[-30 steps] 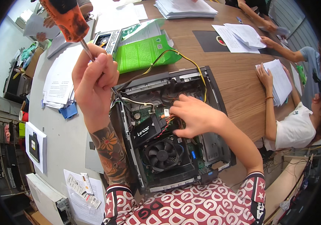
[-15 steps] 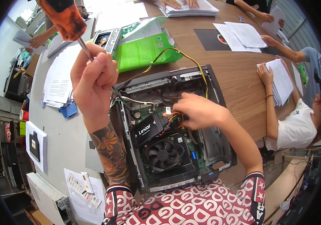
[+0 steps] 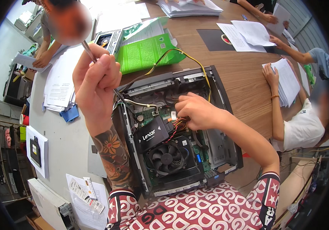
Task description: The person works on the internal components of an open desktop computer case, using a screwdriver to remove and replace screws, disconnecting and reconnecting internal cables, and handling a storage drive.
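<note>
White lettering and triangular marks: black solid-state drive [image 3: 152,133], centre. White print and square code: green plastic packet [image 3: 141,57], far side. Dark text lines: paper stack [image 3: 60,78], left. Large pale letters: red shirt [image 3: 195,209], near side.

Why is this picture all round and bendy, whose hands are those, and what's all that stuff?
No robot here, just someone's bare hands! A camera on that person's head looks down through a very wide lens, so straight edges bend. The left hand holds an orange-handled screwdriver. The right hand reaches into an open computer case, beside thin coloured wires. Inside are a black fan and a flat black drive. On the table beyond lie a green package and papers.
</note>
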`<action>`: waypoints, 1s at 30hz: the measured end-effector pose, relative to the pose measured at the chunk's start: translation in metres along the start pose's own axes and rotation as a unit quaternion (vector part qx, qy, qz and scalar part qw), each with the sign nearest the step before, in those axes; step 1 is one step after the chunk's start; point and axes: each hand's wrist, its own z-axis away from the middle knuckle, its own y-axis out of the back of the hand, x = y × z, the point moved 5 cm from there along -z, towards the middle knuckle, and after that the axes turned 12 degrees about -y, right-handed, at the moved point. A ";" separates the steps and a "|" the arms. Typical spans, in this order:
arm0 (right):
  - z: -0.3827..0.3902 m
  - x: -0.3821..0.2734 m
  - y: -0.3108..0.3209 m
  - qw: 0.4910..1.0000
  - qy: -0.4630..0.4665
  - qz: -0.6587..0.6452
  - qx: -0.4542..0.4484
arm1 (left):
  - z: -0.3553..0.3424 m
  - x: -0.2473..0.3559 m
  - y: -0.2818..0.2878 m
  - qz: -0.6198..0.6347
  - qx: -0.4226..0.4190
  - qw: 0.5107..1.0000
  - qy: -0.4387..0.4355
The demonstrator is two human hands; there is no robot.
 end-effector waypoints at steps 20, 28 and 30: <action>-0.001 -0.003 0.000 1.000 0.017 -0.027 0.002 | 0.000 0.000 0.004 -0.030 0.001 0.999 0.013; -0.001 0.017 0.007 0.977 -0.103 -0.159 -0.092 | 0.000 0.002 0.001 -0.023 -0.009 1.000 0.013; 0.002 0.017 0.004 0.983 -0.090 -0.137 -0.083 | -0.001 0.000 0.000 -0.028 0.006 1.000 0.014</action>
